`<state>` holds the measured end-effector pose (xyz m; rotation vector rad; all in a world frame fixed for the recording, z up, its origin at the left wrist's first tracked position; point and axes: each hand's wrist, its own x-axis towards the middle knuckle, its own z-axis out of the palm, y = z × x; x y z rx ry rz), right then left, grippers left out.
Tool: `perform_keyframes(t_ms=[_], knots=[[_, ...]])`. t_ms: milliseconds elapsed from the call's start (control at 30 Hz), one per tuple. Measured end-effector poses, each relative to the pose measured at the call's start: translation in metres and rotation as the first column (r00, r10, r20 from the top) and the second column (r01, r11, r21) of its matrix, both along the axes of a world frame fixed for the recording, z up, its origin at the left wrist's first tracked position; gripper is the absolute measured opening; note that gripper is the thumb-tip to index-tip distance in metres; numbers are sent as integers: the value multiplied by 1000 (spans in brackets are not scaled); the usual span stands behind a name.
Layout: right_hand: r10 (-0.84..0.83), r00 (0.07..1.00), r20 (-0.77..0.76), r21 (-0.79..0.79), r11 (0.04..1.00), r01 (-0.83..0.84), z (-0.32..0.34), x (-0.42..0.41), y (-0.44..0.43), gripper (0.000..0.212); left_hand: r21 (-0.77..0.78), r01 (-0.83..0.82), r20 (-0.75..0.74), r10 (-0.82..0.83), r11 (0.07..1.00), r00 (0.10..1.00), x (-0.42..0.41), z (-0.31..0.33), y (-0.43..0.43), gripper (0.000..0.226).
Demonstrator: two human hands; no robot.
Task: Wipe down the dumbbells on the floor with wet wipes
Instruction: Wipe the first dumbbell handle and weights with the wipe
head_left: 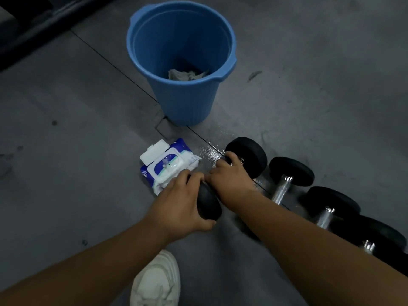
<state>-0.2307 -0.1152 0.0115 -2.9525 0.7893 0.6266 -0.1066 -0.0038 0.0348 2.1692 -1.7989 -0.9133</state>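
**DUMBBELL HANDLING: GRIP POINTS**

The dumbbell (209, 204) lies on the floor (77, 120) at centre, with the wipes pack (164, 167) just beside it at 9 o'clock. The left hand (181, 206) has its fingers (194, 176) curled over the near head, thumb beneath. The right hand (229, 176) has its fingers (230, 157) wrapped round the handle. No wipe is visible. Expect a heavy, rigid load with round heads that are likely to roll. Grip the handle and steady 1 head. The bucket (132, 51) stands at 12 o'clock.
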Motion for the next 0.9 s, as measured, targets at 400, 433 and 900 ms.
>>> perform_keyframes(t_ms=[400,433,900], knots=[[-229,963,140,-61,969,239,102,-39,105,19,-115,416,60,-412,902,909,20,79,71,94],[-263,955,140,-73,959,275,108,-51,116,19,-127,467,71,-461,875,884,12,82,73,94],[-789,608,83,7,611,792,78,-239,259,23,9,939,149,-929,344,339,-180,88,80,101]])
